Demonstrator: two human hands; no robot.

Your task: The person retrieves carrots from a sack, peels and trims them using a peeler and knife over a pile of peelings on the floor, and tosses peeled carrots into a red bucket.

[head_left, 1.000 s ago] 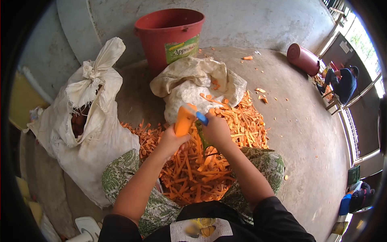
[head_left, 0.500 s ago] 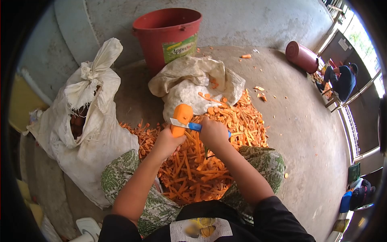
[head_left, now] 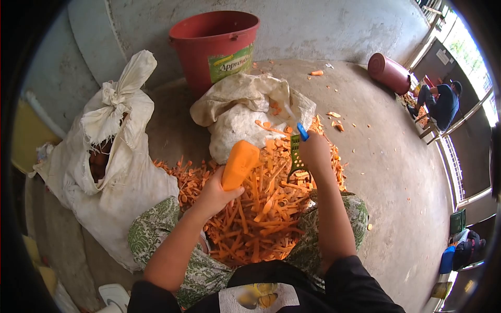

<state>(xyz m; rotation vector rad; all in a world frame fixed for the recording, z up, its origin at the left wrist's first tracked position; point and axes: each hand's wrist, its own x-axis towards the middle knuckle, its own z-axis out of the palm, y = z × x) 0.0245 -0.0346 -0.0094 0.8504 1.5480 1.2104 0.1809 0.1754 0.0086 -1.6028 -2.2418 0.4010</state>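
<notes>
My left hand (head_left: 216,189) is wrapped round the lower end of a thick peeled carrot (head_left: 241,163), its smooth orange top leaning up and to the right. In my right hand (head_left: 316,151) is a knife with a blue handle (head_left: 302,131); its blurred blade points up and left, away from the carrot. A green peeler (head_left: 296,154) hangs beside the same hand and seems to be held in it too. Under both hands lies a wide heap of carrot peelings and cut ends (head_left: 255,219), between my legs.
A white sack (head_left: 245,122) lies crumpled at the heap's far edge. Behind it stands a red tub (head_left: 195,57). A tied, torn white sack (head_left: 115,172) bulges on the left. Further right, a dark red barrel (head_left: 389,73) lies tipped near a seated person (head_left: 443,104).
The knife has left the carrot's side and swung up and right with my right hand. The green peeler now shows. My left hand has tilted the carrot to the right.
</notes>
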